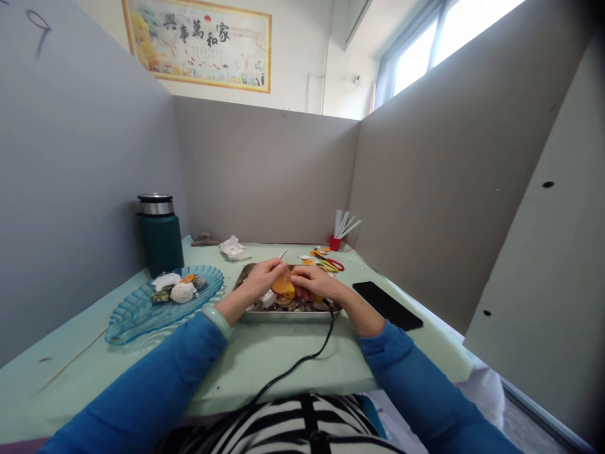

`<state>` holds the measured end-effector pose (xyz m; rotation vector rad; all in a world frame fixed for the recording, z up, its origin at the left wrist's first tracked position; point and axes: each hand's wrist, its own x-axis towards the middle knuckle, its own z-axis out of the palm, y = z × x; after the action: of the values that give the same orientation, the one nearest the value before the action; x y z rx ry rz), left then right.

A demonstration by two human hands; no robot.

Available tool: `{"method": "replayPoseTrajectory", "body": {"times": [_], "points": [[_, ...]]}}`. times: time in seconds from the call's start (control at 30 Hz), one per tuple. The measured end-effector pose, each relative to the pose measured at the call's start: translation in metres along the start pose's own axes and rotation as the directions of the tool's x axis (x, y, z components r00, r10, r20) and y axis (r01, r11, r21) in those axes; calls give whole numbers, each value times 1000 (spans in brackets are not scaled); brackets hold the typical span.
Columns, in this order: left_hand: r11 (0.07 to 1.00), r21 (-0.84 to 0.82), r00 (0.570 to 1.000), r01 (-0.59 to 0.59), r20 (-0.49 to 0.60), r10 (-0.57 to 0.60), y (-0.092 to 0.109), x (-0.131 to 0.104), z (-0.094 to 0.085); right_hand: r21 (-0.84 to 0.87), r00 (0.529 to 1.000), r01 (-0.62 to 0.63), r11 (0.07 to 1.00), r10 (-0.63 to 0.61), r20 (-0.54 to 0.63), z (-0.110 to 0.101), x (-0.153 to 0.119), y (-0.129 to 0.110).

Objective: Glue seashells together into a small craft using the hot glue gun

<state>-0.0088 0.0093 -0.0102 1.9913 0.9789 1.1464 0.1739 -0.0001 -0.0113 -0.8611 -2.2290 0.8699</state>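
Above a metal tray [283,316] of shells and small stones, my two hands meet. The closed fingers of my left hand [265,277] pinch an orange shell-like piece [283,285]. My right hand [316,282] is closed around a yellow tool [288,294], mostly hidden by the fingers, with a black cord [307,358] running from it toward my lap. A thin whitish stick [282,254] pokes up behind my left hand; what holds it is hidden.
A blue leaf-shaped dish [127,318] with shells and a green bottle [161,243] stand left. Behind the tray lie crumpled paper [234,248] and scissors [336,265]. A red cup [335,243] holds white sticks. A black phone-like slab [387,305] lies right. Partitions surround the table.
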Motion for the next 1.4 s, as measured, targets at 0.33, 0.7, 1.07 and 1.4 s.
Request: {"method": "replayPoseTrajectory", "body": {"times": [0.33,0.7,1.07,1.4], "points": [[997,-64,999,43,20,-42,-2,0,1,-17,999,16,1000,-15,38,0,-1,-1],[978,-142,985,155,95,-142,3,-3,3,7,999,-18,1000,19,-51,2,3,7],[993,-40,987,109,125,-103,-3,-1,3,-35,995,-21,999,17,-99,2,2,2],[997,50,990,54,131,-60,-9,0,1,-114,995,27,993,-38,-96,4,3,6]]}}
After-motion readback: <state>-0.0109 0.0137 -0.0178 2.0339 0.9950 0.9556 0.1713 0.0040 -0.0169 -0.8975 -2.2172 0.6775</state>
